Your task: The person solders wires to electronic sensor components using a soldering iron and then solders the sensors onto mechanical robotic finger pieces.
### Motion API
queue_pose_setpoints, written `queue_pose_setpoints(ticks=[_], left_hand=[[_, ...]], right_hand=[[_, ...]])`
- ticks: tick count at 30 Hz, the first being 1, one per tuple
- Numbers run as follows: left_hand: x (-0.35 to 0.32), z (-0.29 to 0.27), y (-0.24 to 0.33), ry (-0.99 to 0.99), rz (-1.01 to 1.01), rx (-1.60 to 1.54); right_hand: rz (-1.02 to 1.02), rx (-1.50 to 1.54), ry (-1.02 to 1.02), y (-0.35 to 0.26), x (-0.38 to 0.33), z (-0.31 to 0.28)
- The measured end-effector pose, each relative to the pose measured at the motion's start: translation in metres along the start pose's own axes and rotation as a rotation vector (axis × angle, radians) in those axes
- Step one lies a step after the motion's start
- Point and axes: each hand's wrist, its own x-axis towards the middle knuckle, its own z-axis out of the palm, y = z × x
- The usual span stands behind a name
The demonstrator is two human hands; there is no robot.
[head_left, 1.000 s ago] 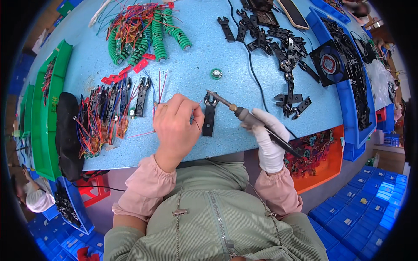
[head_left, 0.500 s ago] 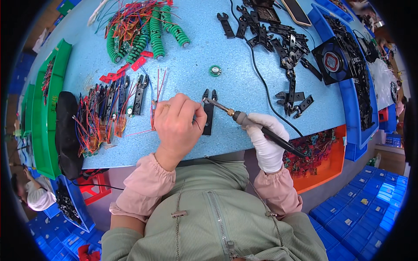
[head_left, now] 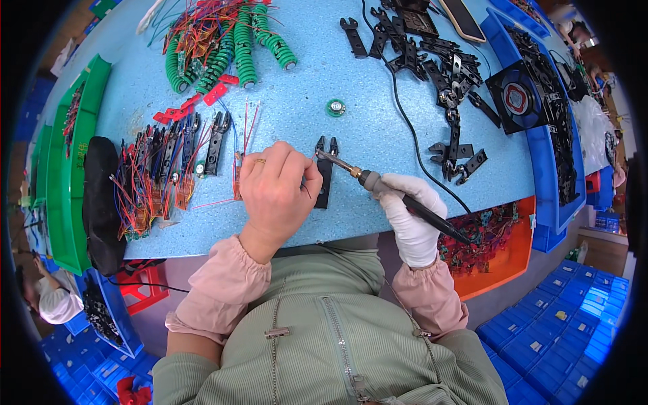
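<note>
My right hand [head_left: 412, 219], in a white glove, grips a soldering iron [head_left: 385, 189] whose tip points left at a small black plastic part [head_left: 325, 179] lying on the blue table [head_left: 378, 135]. My left hand [head_left: 277, 189] is bare, wears a ring, and pinches thin wires against the top of that black part, right beside the iron's tip. A round green-and-silver disc [head_left: 335, 107] lies just beyond the part.
A row of black parts with red and orange wires [head_left: 169, 169] lies at left by a black pad [head_left: 101, 202] and green trays [head_left: 64, 169]. Green coils [head_left: 236, 40] sit far left; black brackets [head_left: 439, 61], blue bins [head_left: 540, 135] right; an orange bin [head_left: 493, 250] near.
The iron's tip has moved left and down to meet the top of the black part, and my left hand has shifted slightly right to hold the wires there.
</note>
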Motion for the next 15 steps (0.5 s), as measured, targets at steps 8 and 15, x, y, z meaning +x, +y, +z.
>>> queue_pose_setpoints(ticks=[8, 15], left_hand=[[0.001, -0.0004, 0.0009, -0.006, -0.007, 0.009], [0.0012, 0.0002, 0.0007, -0.004, 0.003, -0.005]], right_hand=[[0.0, -0.018, -0.02, 0.0005, -0.0004, -0.0019], [0.015, 0.063, -0.013, 0.0023, -0.0019, -0.0041]])
